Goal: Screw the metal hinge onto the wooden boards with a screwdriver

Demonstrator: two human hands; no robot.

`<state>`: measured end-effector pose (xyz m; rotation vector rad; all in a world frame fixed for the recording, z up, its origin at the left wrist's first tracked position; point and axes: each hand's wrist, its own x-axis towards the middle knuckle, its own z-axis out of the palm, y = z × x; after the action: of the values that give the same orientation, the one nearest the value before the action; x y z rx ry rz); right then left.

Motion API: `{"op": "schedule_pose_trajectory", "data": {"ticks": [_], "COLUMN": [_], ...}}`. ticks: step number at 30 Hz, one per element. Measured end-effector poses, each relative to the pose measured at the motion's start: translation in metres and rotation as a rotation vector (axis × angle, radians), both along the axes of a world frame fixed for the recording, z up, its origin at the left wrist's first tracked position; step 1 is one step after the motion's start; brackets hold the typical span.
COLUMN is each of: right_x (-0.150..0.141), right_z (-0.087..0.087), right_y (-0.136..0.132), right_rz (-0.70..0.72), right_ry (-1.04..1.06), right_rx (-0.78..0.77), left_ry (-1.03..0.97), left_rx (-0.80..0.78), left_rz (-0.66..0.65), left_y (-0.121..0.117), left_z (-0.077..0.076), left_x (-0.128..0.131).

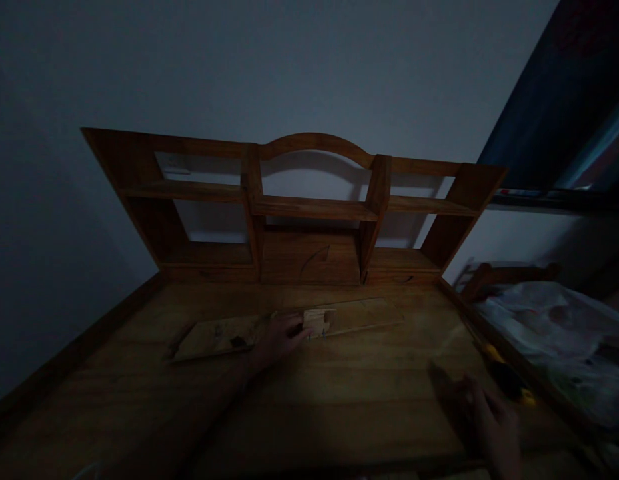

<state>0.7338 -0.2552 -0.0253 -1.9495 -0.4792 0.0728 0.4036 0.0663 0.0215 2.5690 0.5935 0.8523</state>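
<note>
My left hand [282,340] reaches over a long wooden board [364,315] lying on the desk. Its thumb and fingers are closed on the left end of a small pale wooden block [316,322], which sits on the board. A dark knot marks the board's left part [214,337]. At the lower right, my right hand [486,417] is low over the desk with its fingers curled. A dark, narrow shape lies beside those fingers; blur and poor light hide whether it is a held thing or a shadow.
The wooden desk [349,387] has a raised rim. A shelf unit [314,208] stands at its back against the wall. By the right rim lies a yellow-and-black tool [506,377]. Beyond it are white plastic bags [544,313] and a wooden chair back [514,273].
</note>
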Motion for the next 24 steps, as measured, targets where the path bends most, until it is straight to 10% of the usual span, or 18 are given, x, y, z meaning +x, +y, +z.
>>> {"op": "schedule_pose_trajectory", "data": {"ticks": [10, 16, 24], "right_x": [0.001, 0.002, 0.009], "right_z": [0.000, -0.002, 0.027], "right_y": [0.000, 0.001, -0.008], "right_rz": [-0.007, -0.001, -0.141], "right_ry": [-0.003, 0.024, -0.150], "right_rx": [-0.016, -0.011, 0.065], "left_ry": [0.085, 0.327, 0.357], "left_rx": [0.188, 0.517, 0.371], "left_rz": [-0.031, -0.363, -0.358], "left_y": [-0.003, -0.008, -0.009], "left_z": [0.002, 0.011, 0.007], "left_x": [-0.002, -0.009, -0.001]}}
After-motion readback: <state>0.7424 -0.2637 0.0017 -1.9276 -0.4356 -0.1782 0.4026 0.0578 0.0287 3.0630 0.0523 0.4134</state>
